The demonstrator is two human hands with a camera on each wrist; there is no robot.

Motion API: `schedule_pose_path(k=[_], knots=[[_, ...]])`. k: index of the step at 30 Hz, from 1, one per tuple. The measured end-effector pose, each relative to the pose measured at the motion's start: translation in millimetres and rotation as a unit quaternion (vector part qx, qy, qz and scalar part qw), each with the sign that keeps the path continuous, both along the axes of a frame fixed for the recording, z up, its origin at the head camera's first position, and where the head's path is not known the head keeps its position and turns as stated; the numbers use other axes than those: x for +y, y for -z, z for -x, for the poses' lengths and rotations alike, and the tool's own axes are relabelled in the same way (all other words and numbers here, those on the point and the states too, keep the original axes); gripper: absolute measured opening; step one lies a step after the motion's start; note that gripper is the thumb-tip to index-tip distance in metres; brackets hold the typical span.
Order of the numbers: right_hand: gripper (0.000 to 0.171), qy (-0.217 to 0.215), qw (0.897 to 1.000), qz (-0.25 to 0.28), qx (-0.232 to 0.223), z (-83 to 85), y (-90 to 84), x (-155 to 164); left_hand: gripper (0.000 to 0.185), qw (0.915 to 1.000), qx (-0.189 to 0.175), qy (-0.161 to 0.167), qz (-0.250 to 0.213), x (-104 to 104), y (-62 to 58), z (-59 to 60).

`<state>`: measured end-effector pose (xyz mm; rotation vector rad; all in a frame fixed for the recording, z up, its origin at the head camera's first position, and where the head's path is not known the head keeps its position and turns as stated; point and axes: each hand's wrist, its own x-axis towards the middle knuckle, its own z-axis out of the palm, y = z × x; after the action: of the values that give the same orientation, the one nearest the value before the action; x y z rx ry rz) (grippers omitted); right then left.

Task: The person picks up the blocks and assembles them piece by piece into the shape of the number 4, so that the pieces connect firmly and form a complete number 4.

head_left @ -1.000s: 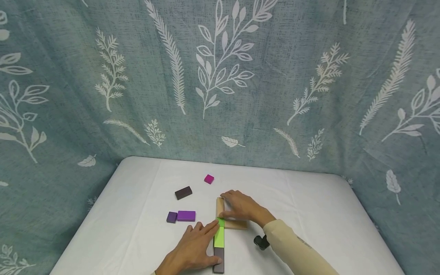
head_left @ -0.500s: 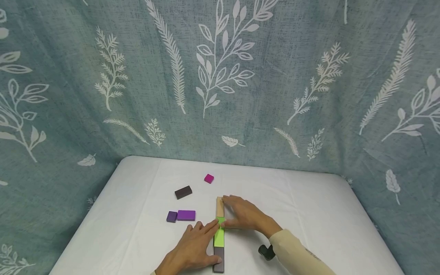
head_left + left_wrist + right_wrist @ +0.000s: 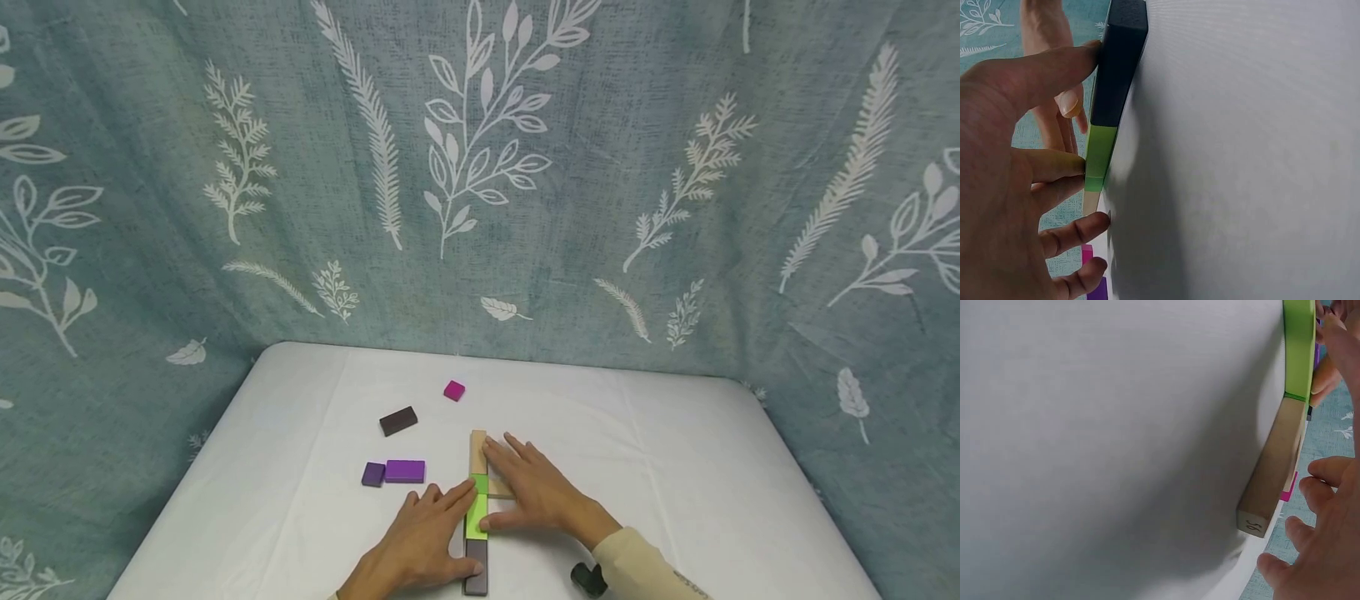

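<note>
Rectangular blocks form a straight row: a dark grey block (image 3: pixel 476 567), a light green block (image 3: pixel 476 515), a small green block (image 3: pixel 481 483) and a tan block (image 3: pixel 478 450). A second tan block (image 3: pixel 500 489) juts out rightward from the row, partly hidden by my right hand. My left hand (image 3: pixel 420 537) lies along the row's left side. In the left wrist view, its thumb touches the dark grey block (image 3: pixel 1119 62) and two fingers touch the green part. Spread and fairly straight, my right hand (image 3: pixel 540 496) hovers over or rests on the jutting block, thumb at the light green block's right edge.
Left of the row sit a dark purple block (image 3: pixel 373 474) and a purple block (image 3: pixel 405 472), touching. Farther back lie a dark brown block (image 3: pixel 398 421) and a small magenta block (image 3: pixel 454 391). A patterned curtain (image 3: pixel 390 292) hangs behind the white-covered table (image 3: pixel 637 442).
My right hand has slid towards me, its thumb passing from the small green block to the light green one, and its fingers have spread. My left hand stays in place.
</note>
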<state>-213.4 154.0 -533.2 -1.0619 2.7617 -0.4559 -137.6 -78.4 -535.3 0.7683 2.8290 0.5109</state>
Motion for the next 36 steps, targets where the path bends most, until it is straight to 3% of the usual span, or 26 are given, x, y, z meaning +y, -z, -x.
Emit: schedule_pose_path(k=[13, 36], knots=[[0.109, -0.001, 1.0, -0.011, -0.014, -7.0, 5.1, 0.2, 0.096, 1.0, -0.005, 0.0, 0.003, 0.5, -1.0, 0.4], [0.121, -0.019, 0.999, -0.029, 0.011, -8.0, 6.9, -1.2, 0.095, 1.0, 0.008, 0.0, 0.001, 0.7, -2.2, -1.0]])
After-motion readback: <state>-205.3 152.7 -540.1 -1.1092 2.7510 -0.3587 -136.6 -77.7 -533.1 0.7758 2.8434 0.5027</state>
